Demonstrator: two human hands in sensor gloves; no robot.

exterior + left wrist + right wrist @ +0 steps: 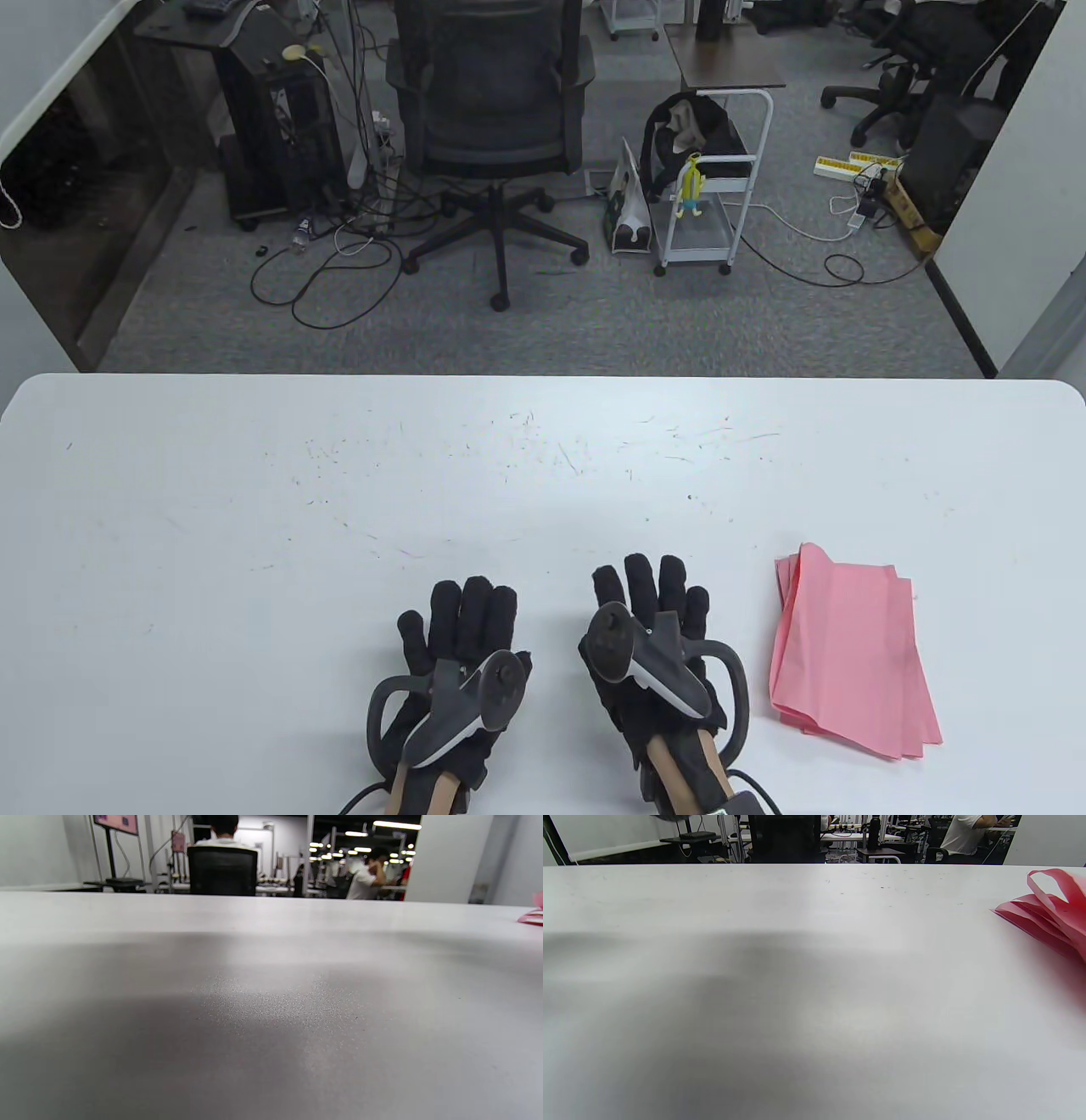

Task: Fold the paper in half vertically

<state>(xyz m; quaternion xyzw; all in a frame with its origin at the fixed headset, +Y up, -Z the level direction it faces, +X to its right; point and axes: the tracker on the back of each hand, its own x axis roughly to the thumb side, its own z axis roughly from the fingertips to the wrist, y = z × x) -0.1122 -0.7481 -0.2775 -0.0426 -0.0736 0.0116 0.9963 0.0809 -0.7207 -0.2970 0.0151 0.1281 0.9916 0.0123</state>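
Note:
A stack of pink paper sheets (848, 654), folded, lies on the white table (339, 526) at the front right. It also shows at the right edge of the right wrist view (1052, 916) and as a sliver in the left wrist view (532, 916). My left hand (462, 620) rests flat on the table near the front edge, fingers stretched out, holding nothing. My right hand (653, 594) rests flat beside it, fingers stretched out, holding nothing, a short way left of the paper. Neither hand touches the paper. No fingers show in the wrist views.
Beyond the table's far edge stand an office chair (492, 127), a white cart (713, 187) and cables on the floor. The table surface carries only faint scratch marks (551, 441).

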